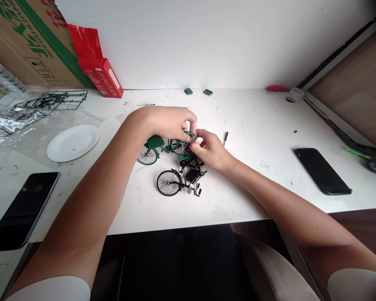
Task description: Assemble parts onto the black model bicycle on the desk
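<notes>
A green model bicycle (166,147) stands on the white table, its wheel at the right between my two hands. My left hand (172,121) reaches over it from above, thumb and forefinger closed on the rim area of that wheel. From the right side, my right hand (212,147) pinches the same end of the green bicycle with thumb and fingers. Exactly which small part each fingertip grips is hidden. Just in front lies a black model bicycle (169,182), its rear portion overlapping the green one below my right hand.
Phones lie at left (25,209) and right (322,171). A white plate (73,143), black plastic part frames (50,104), a red box (103,77) and a cardboard carton (28,42) occupy the left. Two small green pieces (188,91) rest by the wall. A pen-like item (226,137) lies beyond my right hand.
</notes>
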